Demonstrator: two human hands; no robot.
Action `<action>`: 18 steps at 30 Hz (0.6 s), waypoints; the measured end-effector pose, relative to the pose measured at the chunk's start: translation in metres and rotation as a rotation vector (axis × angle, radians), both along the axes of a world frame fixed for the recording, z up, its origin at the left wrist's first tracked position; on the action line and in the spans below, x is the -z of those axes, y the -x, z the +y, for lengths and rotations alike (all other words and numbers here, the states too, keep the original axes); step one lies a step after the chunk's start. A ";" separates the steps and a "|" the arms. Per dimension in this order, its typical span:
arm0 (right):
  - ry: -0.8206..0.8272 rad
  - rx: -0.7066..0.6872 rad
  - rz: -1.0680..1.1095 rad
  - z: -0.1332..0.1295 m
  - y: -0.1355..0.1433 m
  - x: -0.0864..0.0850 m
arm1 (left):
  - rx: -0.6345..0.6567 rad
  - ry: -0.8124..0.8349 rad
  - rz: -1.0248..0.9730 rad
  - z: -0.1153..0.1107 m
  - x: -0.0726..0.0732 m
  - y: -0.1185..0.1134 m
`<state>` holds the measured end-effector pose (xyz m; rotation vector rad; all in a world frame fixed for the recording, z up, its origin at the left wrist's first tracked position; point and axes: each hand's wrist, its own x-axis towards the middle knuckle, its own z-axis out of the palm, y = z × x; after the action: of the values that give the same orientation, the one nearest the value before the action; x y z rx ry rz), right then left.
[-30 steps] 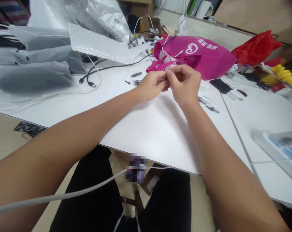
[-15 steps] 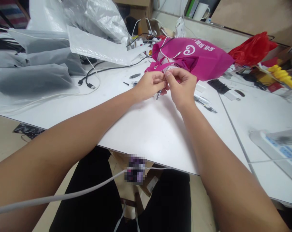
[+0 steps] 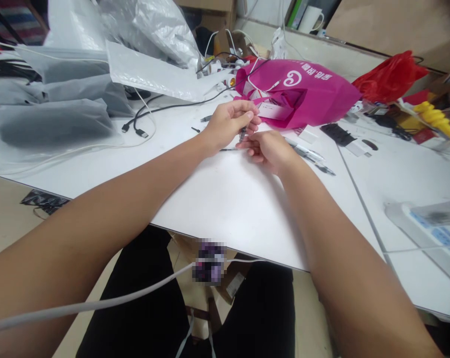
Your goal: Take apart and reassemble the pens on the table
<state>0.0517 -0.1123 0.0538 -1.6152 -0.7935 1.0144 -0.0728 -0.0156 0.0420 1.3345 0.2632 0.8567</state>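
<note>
My left hand [image 3: 230,124] is closed around a pen [image 3: 242,134], whose dark, slim lower end points down between the fingers. Just below it, my right hand [image 3: 267,150] has its fingers curled inward, with the fingertips close to the pen's lower end. What those fingers hold, if anything, is hidden. A thin dark stick [image 3: 229,149], like a pen refill, shows left of the right fingertips; whether they touch it I cannot tell. Behind my left wrist is a grey pen part [image 3: 206,119], with a small black piece [image 3: 195,129] nearby. Clear-barrelled pens [image 3: 312,158] lie right of my right hand.
A magenta bag [image 3: 322,99] lies behind my hands, a white box [image 3: 273,110] at its mouth. Grey plastic packages [image 3: 57,124] and a black USB cable [image 3: 141,132] are on the left. A red bag [image 3: 391,77] and a power strip [image 3: 433,228] are on the right.
My right hand has dropped from the pen's upper end to near its lower end, turning as it moved. The left hand has risen slightly. A thin dark stick now shows below the hands.
</note>
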 end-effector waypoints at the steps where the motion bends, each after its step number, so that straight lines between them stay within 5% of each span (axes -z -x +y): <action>1: -0.037 0.004 0.038 -0.001 0.001 -0.001 | 0.003 -0.007 -0.008 0.000 0.000 0.000; 12: 0.080 0.088 -0.180 -0.002 -0.003 -0.002 | -0.035 -0.075 0.012 0.007 0.004 -0.002; 18: 0.028 0.086 -0.316 0.004 -0.013 0.013 | -0.180 -0.131 0.172 0.015 -0.003 -0.001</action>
<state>0.0648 -0.1081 0.0409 -1.8444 -0.9138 0.7208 -0.0723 -0.0002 0.0449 1.5260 0.4741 0.9226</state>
